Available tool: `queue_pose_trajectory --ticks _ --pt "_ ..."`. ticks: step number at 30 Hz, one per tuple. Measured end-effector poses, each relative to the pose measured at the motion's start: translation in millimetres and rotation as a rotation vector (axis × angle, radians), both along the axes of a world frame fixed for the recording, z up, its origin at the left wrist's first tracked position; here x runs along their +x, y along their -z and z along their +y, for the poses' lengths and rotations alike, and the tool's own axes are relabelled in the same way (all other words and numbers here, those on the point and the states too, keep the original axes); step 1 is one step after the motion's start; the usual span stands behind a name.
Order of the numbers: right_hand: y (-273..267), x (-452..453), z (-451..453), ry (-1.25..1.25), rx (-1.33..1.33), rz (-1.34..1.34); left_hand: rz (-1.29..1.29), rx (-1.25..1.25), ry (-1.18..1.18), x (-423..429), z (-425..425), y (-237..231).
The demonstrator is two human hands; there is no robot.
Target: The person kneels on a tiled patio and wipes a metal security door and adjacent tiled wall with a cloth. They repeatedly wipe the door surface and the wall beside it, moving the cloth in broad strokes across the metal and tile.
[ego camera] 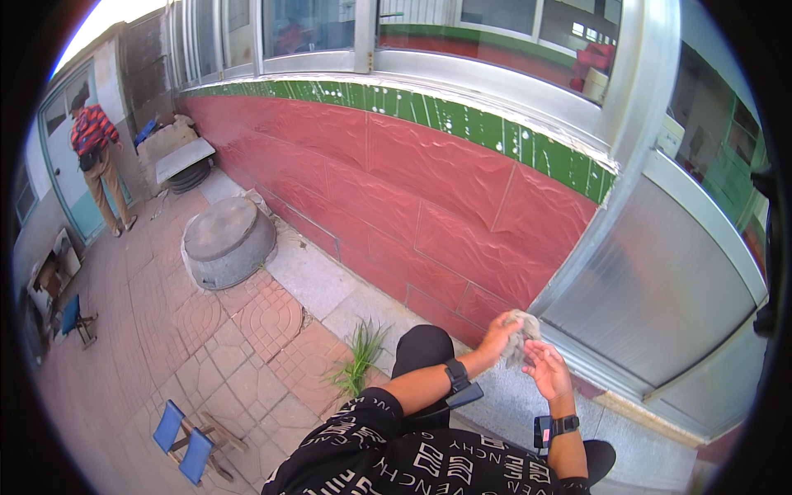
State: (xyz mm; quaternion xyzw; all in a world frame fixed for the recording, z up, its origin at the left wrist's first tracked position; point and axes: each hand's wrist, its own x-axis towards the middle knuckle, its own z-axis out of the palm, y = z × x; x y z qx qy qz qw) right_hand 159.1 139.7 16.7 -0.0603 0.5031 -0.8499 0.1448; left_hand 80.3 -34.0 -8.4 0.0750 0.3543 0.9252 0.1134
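Observation:
Near the foot of a metal door frame, my left hand (pixel 502 337) grips a crumpled grey-beige cloth (pixel 523 334), with the thumb over its upper side. My right hand (pixel 547 366) is just to the right of the cloth, palm turned up and fingers apart and slightly curled. Whether its fingertips touch the cloth's edge I cannot tell. Both wrists wear dark bands. Behind the hands rise a red textured wall (pixel 396 192) with a green painted strip above it and the frosted lower panel (pixel 643 272) of the door.
A grey upturned tub (pixel 229 241) stands on the paving by the wall. A grass tuft (pixel 361 359) grows near my knee. A blue folding stool (pixel 185 439) is at the lower left, another stool (pixel 74 315) farther off. A person (pixel 99 161) stands by a far door. Stone step (pixel 513 402) below my hands.

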Motion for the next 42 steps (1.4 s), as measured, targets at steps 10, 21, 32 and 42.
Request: queue_pose_trajectory --ticks 10,21,32,42 --pt "139 71 28 -0.270 0.479 -0.593 0.086 0.078 -0.056 -6 -166 -61" --pt "93 52 48 -0.140 0.372 -0.417 0.276 0.296 -0.382 -42 -202 -79" --pt "63 59 90 0.067 0.464 -0.370 0.565 -0.208 -1.014 -180 -215 -234" --pt "105 32 76 -0.054 0.985 -0.242 1.431 -1.024 -1.414 -186 -31 -199"
